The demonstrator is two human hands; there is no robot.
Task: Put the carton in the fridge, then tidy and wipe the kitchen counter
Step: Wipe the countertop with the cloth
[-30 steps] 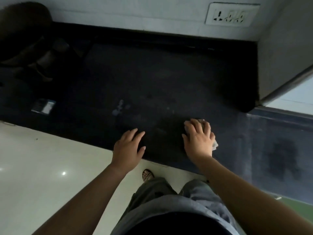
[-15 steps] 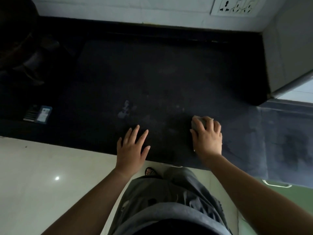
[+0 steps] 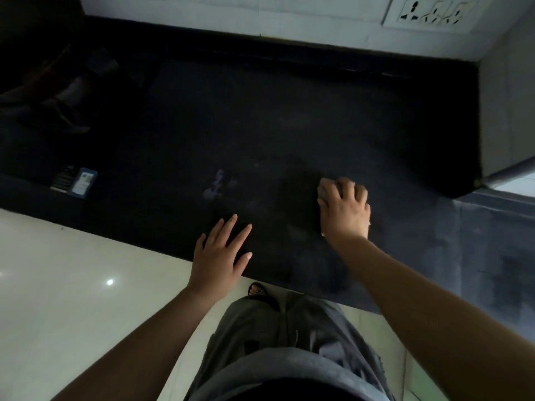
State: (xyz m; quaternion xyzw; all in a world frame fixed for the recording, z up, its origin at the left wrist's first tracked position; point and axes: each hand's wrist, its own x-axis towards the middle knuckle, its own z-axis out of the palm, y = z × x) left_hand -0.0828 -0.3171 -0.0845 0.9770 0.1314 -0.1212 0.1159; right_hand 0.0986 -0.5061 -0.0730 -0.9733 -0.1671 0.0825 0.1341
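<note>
The right hand (image 3: 344, 211) is pressing a mostly hidden cloth (image 3: 322, 191) onto the dark counter (image 3: 260, 125), fingers curled over it. The cloth's orientation cannot be told. The left hand (image 3: 218, 256) is lying flat, fingers spread, at the counter's near edge.

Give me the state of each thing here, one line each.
Right hand: pressed down on the cloth.
Cloth: bunched under the right hand, mostly hidden.
Left hand: flat, fingers spread, at the counter's front edge.
Counter: dark, pale smear near its middle.
Small blue packet: lying flat, untouched.

Dim room: pale glossy floor (image 3: 72, 299), tiled wall (image 3: 231, 13) with a socket (image 3: 431, 13)
</note>
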